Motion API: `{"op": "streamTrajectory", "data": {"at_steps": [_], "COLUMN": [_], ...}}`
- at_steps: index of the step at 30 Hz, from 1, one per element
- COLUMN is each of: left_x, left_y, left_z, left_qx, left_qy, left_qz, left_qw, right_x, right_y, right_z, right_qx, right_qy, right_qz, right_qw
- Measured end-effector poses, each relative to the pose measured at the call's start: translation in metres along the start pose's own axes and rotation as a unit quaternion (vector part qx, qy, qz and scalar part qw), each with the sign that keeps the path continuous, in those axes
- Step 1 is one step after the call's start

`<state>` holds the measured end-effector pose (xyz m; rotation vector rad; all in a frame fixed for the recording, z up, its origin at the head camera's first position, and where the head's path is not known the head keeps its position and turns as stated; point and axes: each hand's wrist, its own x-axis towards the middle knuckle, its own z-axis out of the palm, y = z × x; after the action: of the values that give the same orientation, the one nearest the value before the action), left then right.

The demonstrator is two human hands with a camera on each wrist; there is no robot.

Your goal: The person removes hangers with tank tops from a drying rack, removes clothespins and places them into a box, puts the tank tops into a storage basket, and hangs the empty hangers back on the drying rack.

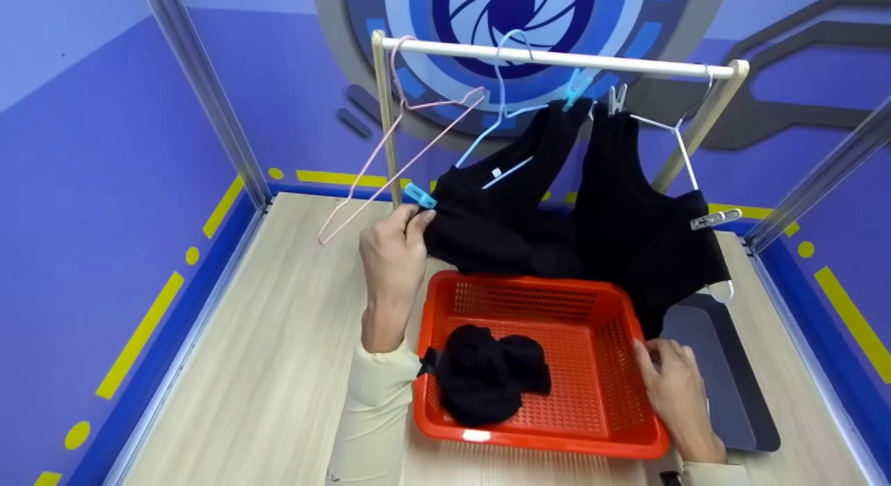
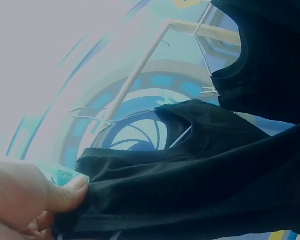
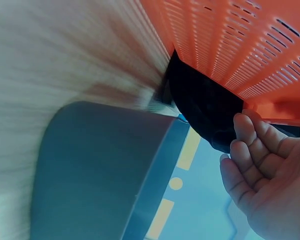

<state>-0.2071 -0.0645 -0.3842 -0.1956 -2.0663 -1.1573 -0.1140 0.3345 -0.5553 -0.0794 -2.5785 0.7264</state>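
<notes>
My left hand (image 1: 393,256) pinches the edge of a black sleeveless top (image 1: 487,228) between thumb and fingers, right beside a light blue clothespin (image 1: 420,196). This top hangs on a blue hanger (image 1: 501,89), and another blue clothespin (image 1: 575,89) is clipped at its other shoulder. In the left wrist view, the thumb (image 2: 76,187) presses on the cloth. My right hand (image 1: 675,388) holds the right rim of a red basket (image 1: 543,444), thumb over it and fingers loosely bent outside. A crumpled black cloth (image 1: 487,374) lies in the basket.
A second black top (image 1: 626,214) hangs from a white hanger (image 1: 679,127), with clothespins (image 1: 717,219) on it. Left on the wooden rack (image 1: 557,56) is a bare pink hanger (image 1: 404,104). A dark grey tray (image 1: 731,381) lies right of the basket. Blue walls surround the table.
</notes>
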Motion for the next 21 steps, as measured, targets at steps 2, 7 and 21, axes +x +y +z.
{"op": "streamTrajectory", "data": {"at_steps": [2,7,21], "left_x": [-0.001,-0.003,-0.026], "left_y": [-0.001,-0.007,-0.047], "left_z": [-0.004,-0.015,-0.039], "left_qx": [-0.002,-0.027,-0.102], "left_qy": [-0.006,-0.036,-0.131], "left_qz": [0.004,-0.002,0.014], "left_qw": [1.0,0.999,0.986], "right_x": [0.0,0.0,0.0], "right_y": [0.0,0.0,0.001], "right_z": [0.0,-0.001,0.0], "right_qx": [0.001,0.001,0.003], "right_qy": [-0.003,-0.005,0.003], "right_qz": [0.004,0.004,-0.004], "right_qw": [1.0,1.0,1.0]}}
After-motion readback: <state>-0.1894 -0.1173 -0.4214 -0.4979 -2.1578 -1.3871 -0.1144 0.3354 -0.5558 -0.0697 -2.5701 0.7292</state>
